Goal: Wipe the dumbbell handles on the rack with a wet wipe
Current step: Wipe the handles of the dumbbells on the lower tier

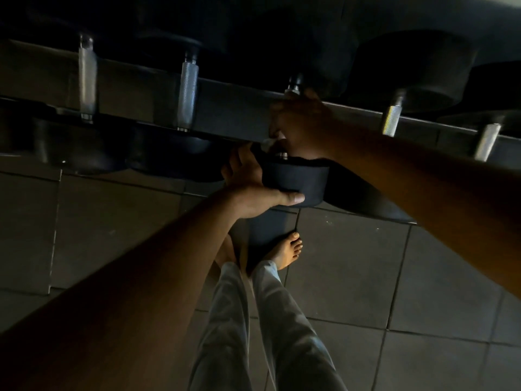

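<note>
Dim tiled floor lies below the rack (236, 114), where the right hand (303, 125) grips the wipe (267, 143) round a near-to-far handle while the left hand (253, 184) clasps its near weight (296, 176).

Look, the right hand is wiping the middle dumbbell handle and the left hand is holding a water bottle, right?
Not quite. The head view shows the left hand holding the black end weight of that dumbbell, not a water bottle. The rest stands: the right hand is wrapped around the middle handle, with a bit of white wipe showing under it.
</note>
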Demonstrator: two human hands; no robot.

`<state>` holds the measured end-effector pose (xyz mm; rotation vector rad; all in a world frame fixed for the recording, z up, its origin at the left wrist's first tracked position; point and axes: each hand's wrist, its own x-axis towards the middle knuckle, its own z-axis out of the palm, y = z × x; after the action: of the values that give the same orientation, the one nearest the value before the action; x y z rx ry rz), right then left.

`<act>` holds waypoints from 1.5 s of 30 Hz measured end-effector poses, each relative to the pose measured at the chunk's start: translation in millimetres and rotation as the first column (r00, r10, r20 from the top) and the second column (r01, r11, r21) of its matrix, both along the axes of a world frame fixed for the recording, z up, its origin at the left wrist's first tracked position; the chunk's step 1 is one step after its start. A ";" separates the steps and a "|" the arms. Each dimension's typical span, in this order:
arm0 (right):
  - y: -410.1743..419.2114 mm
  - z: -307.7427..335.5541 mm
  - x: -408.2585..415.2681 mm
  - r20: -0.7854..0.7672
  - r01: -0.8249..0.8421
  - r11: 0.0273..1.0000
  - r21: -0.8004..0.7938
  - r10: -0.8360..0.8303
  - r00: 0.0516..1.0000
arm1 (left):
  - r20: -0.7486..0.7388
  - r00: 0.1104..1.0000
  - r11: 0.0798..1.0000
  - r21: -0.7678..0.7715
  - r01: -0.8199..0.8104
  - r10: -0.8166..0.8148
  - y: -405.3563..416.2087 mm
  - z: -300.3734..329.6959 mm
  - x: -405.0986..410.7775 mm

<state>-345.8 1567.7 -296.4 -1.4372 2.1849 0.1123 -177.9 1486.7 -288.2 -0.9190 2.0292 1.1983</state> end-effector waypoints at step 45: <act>59.5 -35.7 -6.1 0.577 0.624 0.781 0.026 -0.522 0.629 | -0.037 0.995 0.995 -0.038 -0.094 0.093 4.4 -0.6 1.5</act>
<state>-351.9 1627.2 -332.1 -0.6328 2.0486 -0.6737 -176.4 1491.2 -288.8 -1.0288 2.0638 1.2355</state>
